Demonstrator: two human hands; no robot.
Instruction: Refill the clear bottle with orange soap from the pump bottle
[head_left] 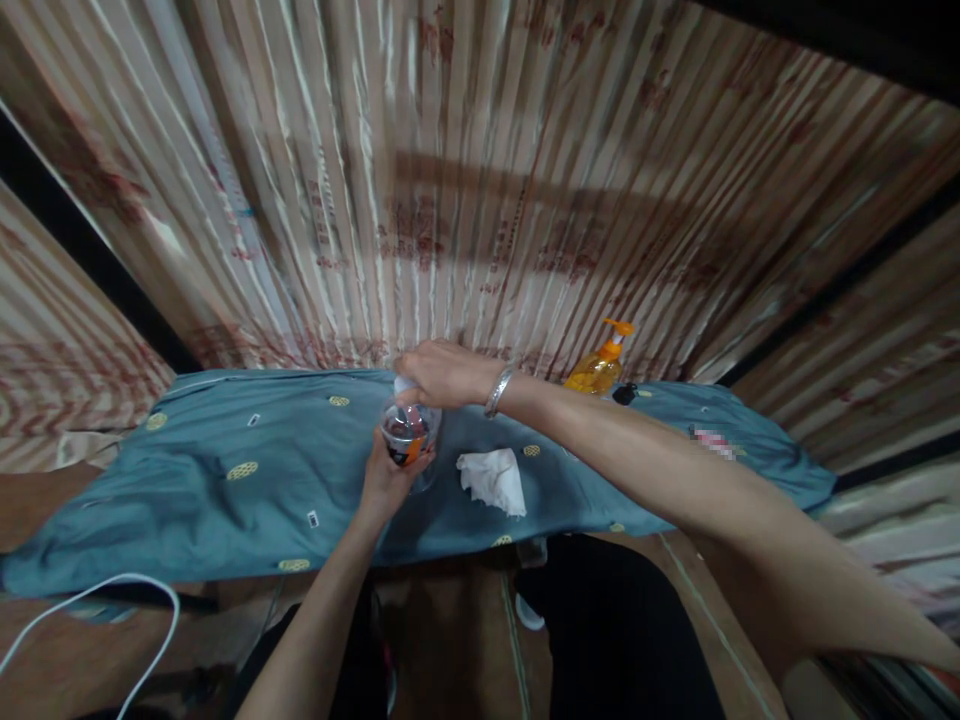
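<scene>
My left hand (394, 475) is wrapped around a clear plastic cup (406, 428) with an orange and black print, tilted slightly over the blue-green cloth. Above the cup's mouth, my right hand (442, 372) is closed on a small white thing (406, 388), which reaches down toward the rim. Its kind is too blurred to tell, and the fingers cover part of it. A silver bracelet (498, 390) circles my right wrist. Right of the cup lies a crumpled white tissue or cloth (495, 480).
The blue-green cloth (202, 510) with yellow pineapple prints covers a long, narrow surface. At its back right are an orange pump bottle (598, 368) and a small black object (625, 394). Striped curtains (480, 200) hang behind. A white cable (169, 590) loops at lower left.
</scene>
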